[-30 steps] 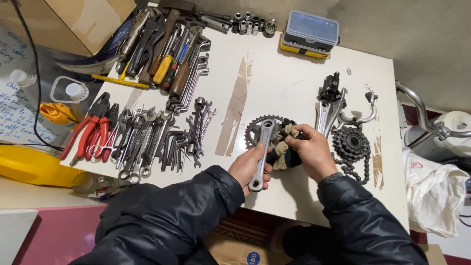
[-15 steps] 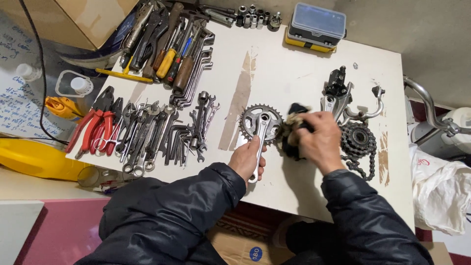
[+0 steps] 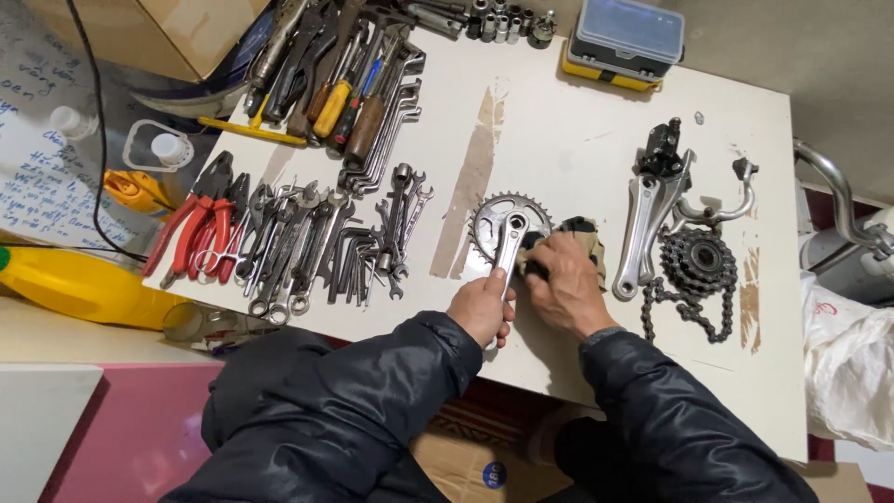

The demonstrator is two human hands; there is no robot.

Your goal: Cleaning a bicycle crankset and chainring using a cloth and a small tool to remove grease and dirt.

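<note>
White and scuffed, the counter (image 3: 577,158) carries bicycle parts on its right half and rows of hand tools on its left, with a brown worn streak (image 3: 470,182) running down its middle. Near the front edge lies a toothed chainring with its silver crank arm (image 3: 507,244), flat on the counter. The left hand (image 3: 481,310) is closed around the lower end of the crank arm, its grip pinching the metal. The right hand (image 3: 562,284) presses a tan and black rag (image 3: 585,244) against the crank just beside the chainring, its grip bunched tight on the cloth. Both arms wear dark puffy sleeves.

Right of the hands lie a second silver crank arm (image 3: 641,233), a dark cluster of sprockets (image 3: 698,261) with a chain (image 3: 684,312) looped below it, and a curved brake arm (image 3: 717,200). To the left, wrenches and hex keys (image 3: 326,247) lie side by side, with red-handled pliers (image 3: 191,224) at the row's end. Screwdrivers and more pliers (image 3: 340,79) fill the far left corner. A small case with a clear lid and yellow base (image 3: 626,39) sits at the far edge, and a yellow bottle (image 3: 79,284) lies off the counter's left side.
</note>
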